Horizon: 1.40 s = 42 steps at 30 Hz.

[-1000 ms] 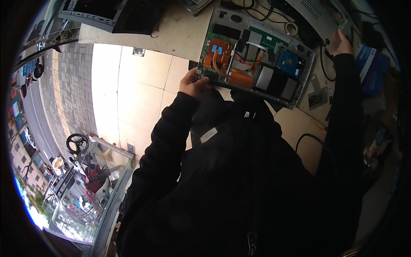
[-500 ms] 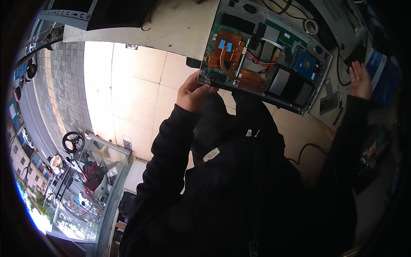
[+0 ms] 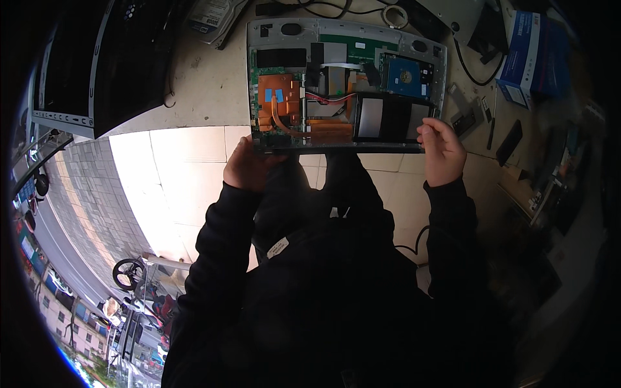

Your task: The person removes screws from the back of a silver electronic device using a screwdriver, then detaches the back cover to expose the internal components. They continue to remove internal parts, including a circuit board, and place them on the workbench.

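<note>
An opened laptop with its inner parts bare lies across the near edge of the table. Its left side shows a copper heat pipe assembly over a green board; a blue hard drive sits at the right. Along the near right side is a black and grey battery. My left hand is closed around the near left corner, most of its fingers hidden beneath. At the near right corner, my right hand has its fingers bent and its thumb close to them, gripping the laptop's edge beside the battery.
A black metal case stands at the left, with a loose hard drive behind. Cables and a tape roll lie beyond the laptop. To the right are a blue and white box, a thin tool and small dark parts.
My right hand has come from beside the blue box, where it was spread, to the laptop's near right corner. The laptop now sits squarer and further left in view, my left hand still holding it.
</note>
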Tool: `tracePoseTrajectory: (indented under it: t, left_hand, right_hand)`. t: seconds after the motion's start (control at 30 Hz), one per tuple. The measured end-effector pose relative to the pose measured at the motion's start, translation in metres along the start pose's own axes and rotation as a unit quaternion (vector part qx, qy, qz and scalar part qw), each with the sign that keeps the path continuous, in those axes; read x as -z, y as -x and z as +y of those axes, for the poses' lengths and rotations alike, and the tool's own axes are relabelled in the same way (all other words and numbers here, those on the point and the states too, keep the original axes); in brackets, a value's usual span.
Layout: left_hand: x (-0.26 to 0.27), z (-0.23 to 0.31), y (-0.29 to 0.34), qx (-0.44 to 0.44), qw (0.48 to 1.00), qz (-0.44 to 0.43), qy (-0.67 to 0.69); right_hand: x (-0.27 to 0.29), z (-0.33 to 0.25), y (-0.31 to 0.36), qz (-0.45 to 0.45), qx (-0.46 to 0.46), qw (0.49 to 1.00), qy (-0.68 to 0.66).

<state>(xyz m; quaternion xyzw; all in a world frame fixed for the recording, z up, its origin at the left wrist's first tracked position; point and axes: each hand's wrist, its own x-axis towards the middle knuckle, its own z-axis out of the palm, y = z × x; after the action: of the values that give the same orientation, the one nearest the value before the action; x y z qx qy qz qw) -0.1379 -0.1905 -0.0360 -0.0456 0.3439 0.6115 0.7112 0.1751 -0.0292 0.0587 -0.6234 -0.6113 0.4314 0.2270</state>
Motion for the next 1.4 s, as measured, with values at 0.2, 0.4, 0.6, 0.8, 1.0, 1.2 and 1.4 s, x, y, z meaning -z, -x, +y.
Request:
tracePoseTrajectory:
  t: [0.2,0.4,0.6,0.8,1.0,1.2,1.4]
  left_hand:
    - [-0.012,0.008,-0.002,0.057,0.997,0.021,0.039]
    - [-0.029,-0.045,-0.002,0.061,0.996,-0.001,0.069]
    - [-0.051,-0.083,-0.02,0.07,0.995,0.026,0.068]
    - [-0.073,-0.092,-0.025,0.038,0.997,0.046,0.044]
    - [-0.066,-0.106,-0.027,-0.026,0.995,0.094,0.034]
    - [-0.058,-0.105,-0.021,-0.056,0.992,0.111,0.006]
    - [-0.053,-0.08,-0.008,-0.116,0.986,0.118,-0.01]
  right_hand:
    - [0.027,0.077,0.013,0.181,-0.053,0.972,0.137]
    - [0.026,0.082,0.016,0.099,-0.231,0.967,-0.023]
    - [0.03,0.074,0.025,0.054,-0.29,0.95,-0.102]
    - [0.057,0.08,0.013,-0.118,-0.257,0.955,-0.084]
    - [0.059,0.057,-0.082,-0.057,0.09,0.988,0.111]
    - [-0.017,0.003,-0.167,-0.101,0.292,0.939,0.149]
    - [-0.042,0.002,-0.188,-0.354,0.099,0.926,0.085]
